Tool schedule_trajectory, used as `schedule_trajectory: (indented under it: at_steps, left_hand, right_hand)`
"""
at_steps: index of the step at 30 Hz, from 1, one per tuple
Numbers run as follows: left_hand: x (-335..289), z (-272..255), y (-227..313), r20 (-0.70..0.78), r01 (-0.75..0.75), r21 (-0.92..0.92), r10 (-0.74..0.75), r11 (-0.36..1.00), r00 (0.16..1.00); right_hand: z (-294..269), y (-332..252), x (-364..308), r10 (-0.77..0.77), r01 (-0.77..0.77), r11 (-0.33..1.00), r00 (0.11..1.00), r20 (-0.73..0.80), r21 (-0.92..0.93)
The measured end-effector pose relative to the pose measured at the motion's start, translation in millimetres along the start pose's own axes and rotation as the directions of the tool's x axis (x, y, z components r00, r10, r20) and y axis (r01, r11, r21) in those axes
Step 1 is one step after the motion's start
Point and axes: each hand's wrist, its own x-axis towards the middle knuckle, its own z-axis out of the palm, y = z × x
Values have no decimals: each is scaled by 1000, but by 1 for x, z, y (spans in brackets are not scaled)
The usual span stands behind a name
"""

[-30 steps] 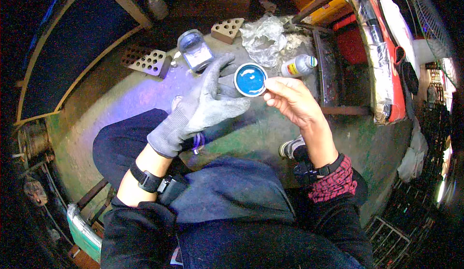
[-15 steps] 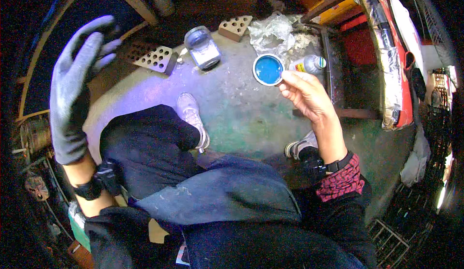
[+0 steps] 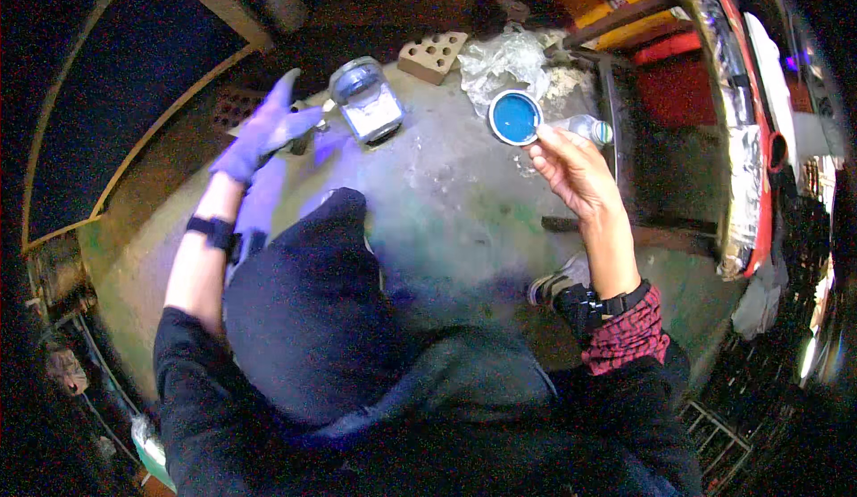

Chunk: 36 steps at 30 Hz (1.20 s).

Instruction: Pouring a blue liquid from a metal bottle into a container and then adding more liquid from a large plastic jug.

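Note:
My left hand (image 3: pixel 259 136), in a grey work glove, reaches out over the floor with its fingers spread and nothing in them. Just right of it stands a clear jar (image 3: pixel 368 104) with something white inside, its fingertips apart from the jar. Between the thumb and fingers of my bare right hand (image 3: pixel 582 174) is a round lid (image 3: pixel 515 119), blue inside with a pale rim. A clear plastic bottle (image 3: pixel 593 128) lies partly hidden behind that hand.
A brick with holes (image 3: pixel 432 56) lies beyond the jar, and a second one is partly behind my left hand. Crumpled clear plastic (image 3: pixel 503 64) is on the floor. To the right stands a metal-legged frame with a red and silver-taped edge (image 3: pixel 737 140).
My left hand has swung from the far left inward and forward, close to the jar. The right hand keeps its pinch on the lid, which sits slightly further right and higher.

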Motion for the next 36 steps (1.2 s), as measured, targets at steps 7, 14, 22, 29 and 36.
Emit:
schedule_trajectory:
  at_steps: [7, 14, 22, 29, 36]
  left_hand:
    - [97, 70, -36, 147, -219, -671, 416, 709, 898]
    - [105, 91, -19, 37, -122, -537, 168, 834, 985]
    - [68, 104, 55, 248, 25, -656, 184, 754, 951]
    - [52, 109, 67, 98, -59, -728, 189, 683, 977]
    - [47, 110, 71, -74, -176, -823, 206, 540, 976]
  right_hand:
    - [-6, 13, 50, 50, -49, 999, 997, -50, 16]
    - [-10, 19, 92, 63, -65, 998, 995, -72, -17]
    - [-2, 26, 123, 69, -71, 996, 996, -51, -55]
    - [18, 24, 139, 0, -18, 986, 994, -105, -168]
    - [33, 26, 145, -127, 73, 949, 979, -160, -308]
